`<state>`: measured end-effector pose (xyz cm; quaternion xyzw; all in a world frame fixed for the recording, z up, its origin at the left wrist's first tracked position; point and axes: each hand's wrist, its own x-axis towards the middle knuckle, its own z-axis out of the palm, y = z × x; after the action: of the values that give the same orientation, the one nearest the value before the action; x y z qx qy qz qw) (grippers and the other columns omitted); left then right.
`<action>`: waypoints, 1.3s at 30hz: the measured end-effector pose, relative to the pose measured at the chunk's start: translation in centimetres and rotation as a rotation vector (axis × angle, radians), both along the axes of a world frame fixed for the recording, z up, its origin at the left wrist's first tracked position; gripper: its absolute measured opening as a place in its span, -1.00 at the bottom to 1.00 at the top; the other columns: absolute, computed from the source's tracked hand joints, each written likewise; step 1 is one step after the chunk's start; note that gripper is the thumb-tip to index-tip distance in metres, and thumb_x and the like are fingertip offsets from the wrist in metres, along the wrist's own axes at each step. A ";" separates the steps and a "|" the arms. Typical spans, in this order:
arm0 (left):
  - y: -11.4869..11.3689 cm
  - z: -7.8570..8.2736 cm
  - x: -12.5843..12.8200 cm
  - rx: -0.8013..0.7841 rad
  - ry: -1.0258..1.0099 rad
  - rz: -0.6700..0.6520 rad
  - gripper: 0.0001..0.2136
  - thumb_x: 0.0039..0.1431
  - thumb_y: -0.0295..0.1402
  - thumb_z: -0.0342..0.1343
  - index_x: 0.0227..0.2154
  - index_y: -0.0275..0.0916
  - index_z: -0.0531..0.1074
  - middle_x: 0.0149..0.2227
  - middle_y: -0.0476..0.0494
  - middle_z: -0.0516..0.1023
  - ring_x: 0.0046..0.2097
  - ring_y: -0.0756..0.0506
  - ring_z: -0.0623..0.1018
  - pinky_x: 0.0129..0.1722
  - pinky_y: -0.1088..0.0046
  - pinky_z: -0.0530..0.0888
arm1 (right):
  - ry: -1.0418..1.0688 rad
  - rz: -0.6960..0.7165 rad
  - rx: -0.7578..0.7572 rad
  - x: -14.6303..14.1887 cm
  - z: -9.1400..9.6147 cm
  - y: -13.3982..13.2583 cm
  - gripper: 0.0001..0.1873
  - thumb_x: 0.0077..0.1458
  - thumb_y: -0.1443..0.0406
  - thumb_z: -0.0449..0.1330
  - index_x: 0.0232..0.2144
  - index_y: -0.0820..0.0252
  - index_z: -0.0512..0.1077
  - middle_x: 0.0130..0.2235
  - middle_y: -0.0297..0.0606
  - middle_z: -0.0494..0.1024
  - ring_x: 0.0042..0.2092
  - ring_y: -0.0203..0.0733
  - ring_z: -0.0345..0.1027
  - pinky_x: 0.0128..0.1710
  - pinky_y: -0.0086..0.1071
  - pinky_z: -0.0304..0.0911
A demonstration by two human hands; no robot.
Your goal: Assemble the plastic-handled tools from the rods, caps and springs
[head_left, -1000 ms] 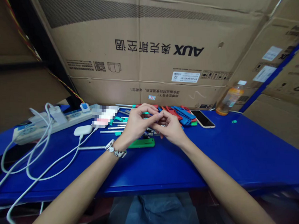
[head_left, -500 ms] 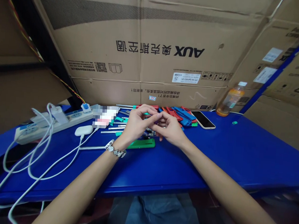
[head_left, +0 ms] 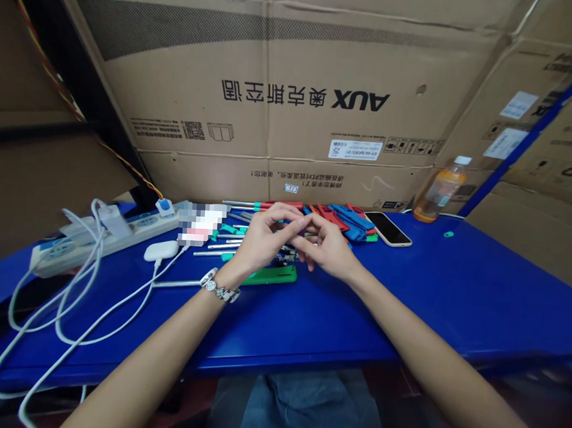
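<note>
My left hand (head_left: 260, 241), with a metal watch on its wrist, and my right hand (head_left: 326, 245) meet fingertip to fingertip just above the blue table (head_left: 406, 297). Both pinch something small that I cannot make out. Under them lies a flat green piece (head_left: 270, 276) and a small dark part with wires. Behind my hands is a heap of red, blue and green plastic pieces (head_left: 346, 218) and several thin metal rods with teal ends (head_left: 222, 239).
A phone (head_left: 388, 228) lies face up at the back right, an orange drink bottle (head_left: 441, 189) beyond it. A white power strip (head_left: 107, 230) with white cables and a white charger (head_left: 161, 250) fills the left. Large cardboard boxes (head_left: 292, 93) wall the back.
My fingers have shifted slightly against each other while both hands stay in place over the green piece. Nothing else on the table has moved.
</note>
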<state>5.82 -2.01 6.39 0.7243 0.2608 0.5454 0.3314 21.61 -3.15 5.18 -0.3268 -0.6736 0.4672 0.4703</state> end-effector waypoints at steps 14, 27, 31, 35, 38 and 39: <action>-0.1 0.1 -0.3 0.040 0.038 0.021 -0.83 0.17 -0.26 0.23 -0.45 -0.24 0.55 -0.29 -0.13 0.50 -0.17 -0.08 0.50 -0.12 0.34 0.45 | 0.013 0.033 0.007 -0.1 -0.2 0.1 -0.62 -0.05 0.11 0.37 -0.30 0.18 0.34 -0.54 -0.47 0.39 -0.60 -0.37 0.28 -0.74 -0.53 0.21; -0.3 -0.1 0.2 -0.002 -0.048 0.074 -0.82 0.11 -0.30 0.28 -0.49 -0.26 0.46 -0.37 -0.07 0.47 -0.27 -0.04 0.49 -0.29 0.45 0.45 | 0.031 -0.064 0.022 -0.1 -0.2 0.2 -0.58 -0.11 0.09 0.41 -0.44 0.16 0.27 -0.55 -0.47 0.38 -0.58 -0.37 0.28 -0.70 -0.51 0.22; -0.1 0.0 -0.5 0.064 0.068 0.032 -0.85 0.21 -0.30 0.19 -0.43 -0.24 0.53 -0.28 -0.12 0.47 -0.17 -0.07 0.49 -0.21 0.41 0.46 | -0.088 0.102 0.039 0.7 0.5 -0.3 -0.64 0.10 0.05 0.24 -0.22 0.21 0.41 -0.45 -0.38 0.44 -0.49 -0.34 0.34 -0.64 -0.51 0.26; -0.5 -0.7 -1.7 0.050 0.138 0.100 -0.80 0.27 -0.27 0.11 -0.12 -0.20 0.51 -0.14 -0.17 0.49 -0.12 -0.10 0.50 -0.20 0.38 0.47 | -0.157 0.100 0.048 1.2 0.9 -0.2 -0.68 0.12 0.07 0.23 -0.31 0.23 0.44 -0.49 -0.37 0.43 -0.51 -0.38 0.30 -0.62 -0.52 0.23; -1.5 -1.9 -3.0 0.115 0.369 0.166 -0.83 0.30 -0.27 0.05 -0.25 -0.23 0.49 -0.26 -0.13 0.51 -0.20 -0.11 0.51 -0.17 0.30 0.46 | -0.129 0.062 0.008 0.9 0.8 0.1 -0.67 0.02 0.08 0.32 -0.39 0.21 0.38 -0.54 -0.41 0.41 -0.54 -0.38 0.29 -0.63 -0.51 0.23; -1.8 -2.3 -3.4 0.152 0.498 0.164 -0.83 0.28 -0.25 0.07 -0.28 -0.23 0.49 -0.28 -0.13 0.50 -0.21 -0.13 0.50 -0.15 0.27 0.45 | -0.118 0.056 -0.001 0.8 0.7 0.2 -0.66 0.00 0.09 0.34 -0.42 0.21 0.36 -0.56 -0.42 0.41 -0.55 -0.38 0.29 -0.64 -0.51 0.23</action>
<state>2.37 -3.83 4.11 0.8354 0.3502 0.3937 0.1563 22.42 -2.94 5.88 -0.3352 -0.7087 0.4604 0.4164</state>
